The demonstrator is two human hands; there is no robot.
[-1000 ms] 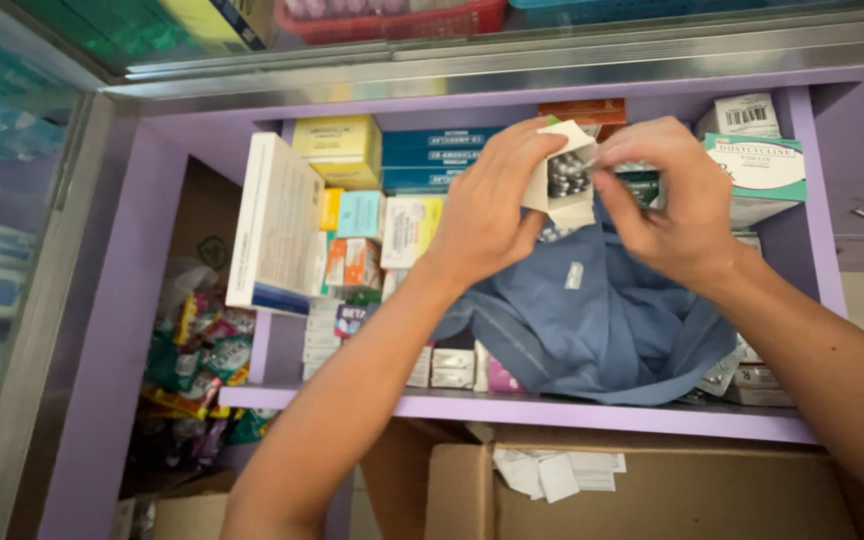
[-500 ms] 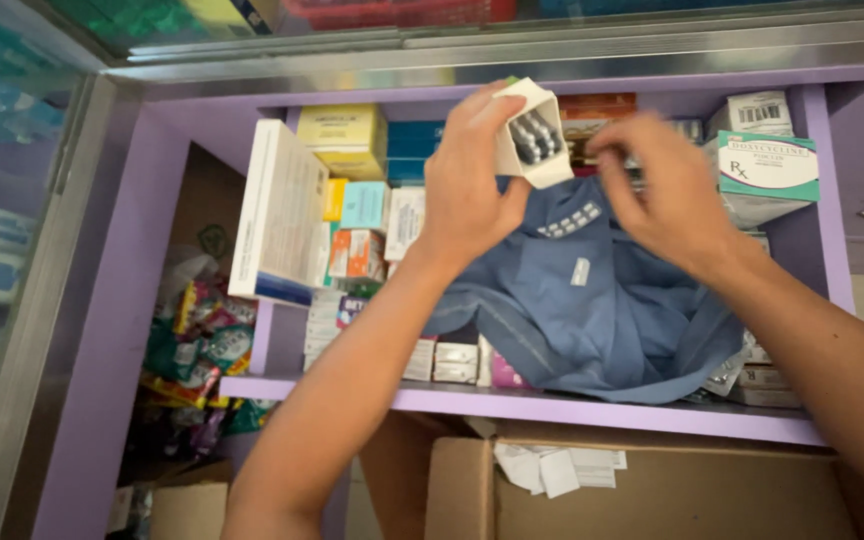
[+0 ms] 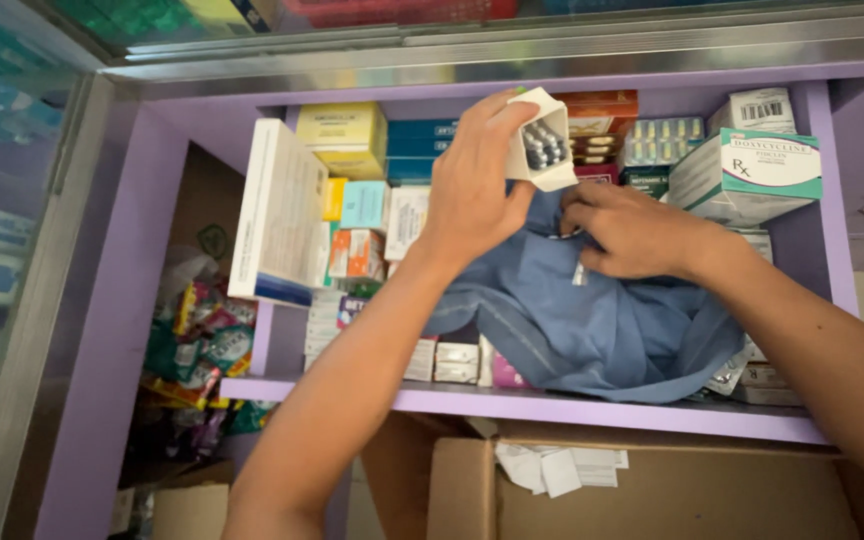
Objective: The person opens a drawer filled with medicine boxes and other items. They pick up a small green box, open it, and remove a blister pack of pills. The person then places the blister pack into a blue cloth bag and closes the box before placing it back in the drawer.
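Two hands over the blue cloth [image 3: 592,320]: the left hand [image 3: 472,195] clamps a small white carton [image 3: 542,140] just above it, open end showing blister strips. Light, crushable card, best pinched by its side walls. The right hand [image 3: 632,232] presses fingers closed on the cloth.

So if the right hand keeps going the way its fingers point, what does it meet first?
The right hand points left, low on the blue cloth. It already touches that; next probably the left hand's wrist, though depth is unclear.

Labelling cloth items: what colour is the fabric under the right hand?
Plain blue cloth, with the right hand resting on it; head view.
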